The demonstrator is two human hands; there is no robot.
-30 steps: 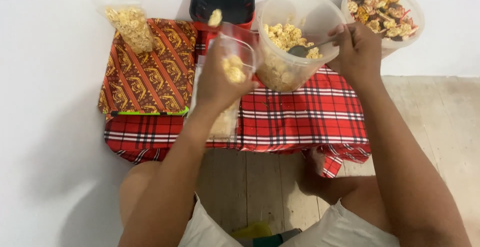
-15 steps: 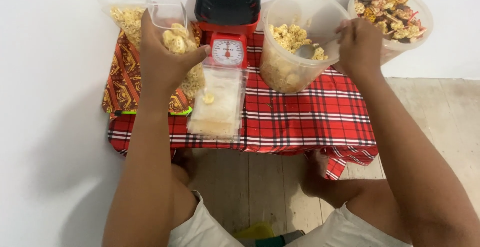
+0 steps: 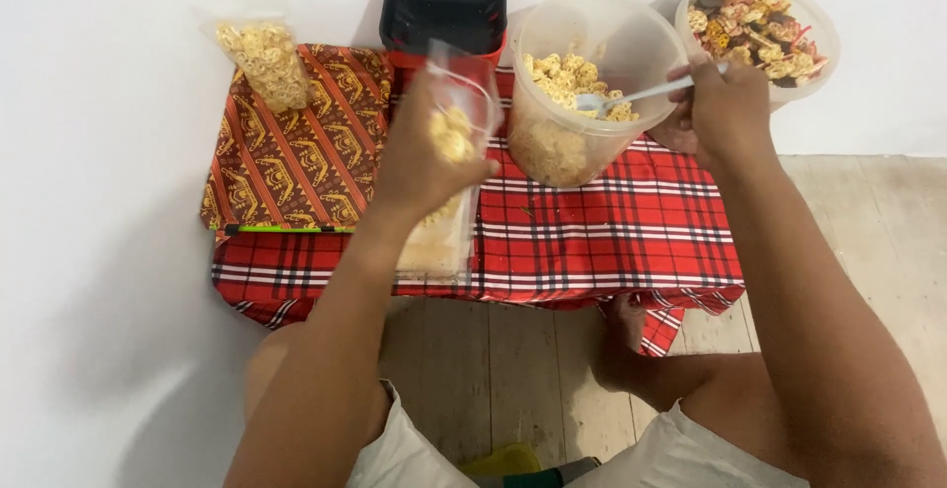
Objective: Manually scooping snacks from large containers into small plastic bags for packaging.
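My left hand point(image 3: 424, 157) grips a clear plastic bag point(image 3: 462, 103) partly filled with pale yellow ring snacks, held up in front of the red kitchen scale point(image 3: 444, 9). My right hand point(image 3: 720, 108) holds a spoon point(image 3: 631, 93) whose bowl rests inside a large clear tub of the same snacks point(image 3: 582, 83), just right of the bag. A stack of flat clear bags point(image 3: 439, 241) lies under my left hand on the red plaid cloth point(image 3: 612, 231).
A filled snack bag point(image 3: 266, 59) stands on a patterned orange cloth pad point(image 3: 296, 152) at the left. A second tub of mixed coloured snacks point(image 3: 760, 19) sits back right. A white wall is behind; wooden floor and my knees are below.
My left hand carried the bag from the left side back to the middle, in front of the scale. The right hand lifted the spoon slightly in the tub.
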